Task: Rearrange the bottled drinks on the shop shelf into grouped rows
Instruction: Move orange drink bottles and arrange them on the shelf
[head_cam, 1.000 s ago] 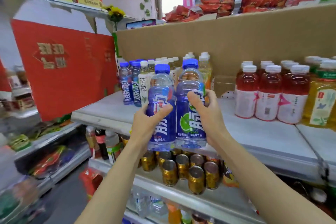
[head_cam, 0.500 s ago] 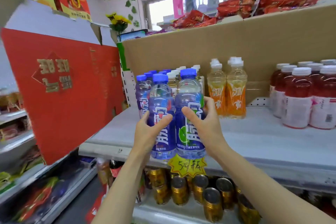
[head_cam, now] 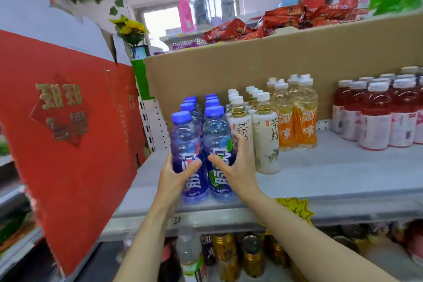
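Two blue-capped sports drink bottles stand side by side near the front edge of the shop shelf (head_cam: 332,176), at about 6 o'clock of the blue-capped rows behind them. The left hand (head_cam: 175,173) curls around the left blue bottle (head_cam: 186,144), thumb across the purple label. The right hand (head_cam: 238,167) wraps the right blue bottle (head_cam: 216,139), the one with a green patch on its label, fingers behind it and thumb in front. Both bottles appear to sit upright with their bases on the shelf, touching each other.

At 3 o'clock of the right hand, white-capped tea bottles (head_cam: 265,139) stand in two rows, the nearest just beside the fingers. Further toward 3 o'clock come the orange drink bottles (head_cam: 304,121), then the red drink bottles (head_cam: 375,119), well apart from the hands. A red cardboard box (head_cam: 68,133) leans at 9 o'clock, close to the left bottle.

The pair seems to be closing the two blue rows, so the grouping here looks nearly finished. The main risk is the right hand's knuckles nudging the closest tea bottle as the pair is pushed back, which could tip it into its neighbours. Pushing too hard could also knock the rear blue bottles over like skittles. Left this near the lip, a careless release might send a bottle down onto the gold cans (head_cam: 249,256) on the shelf below.
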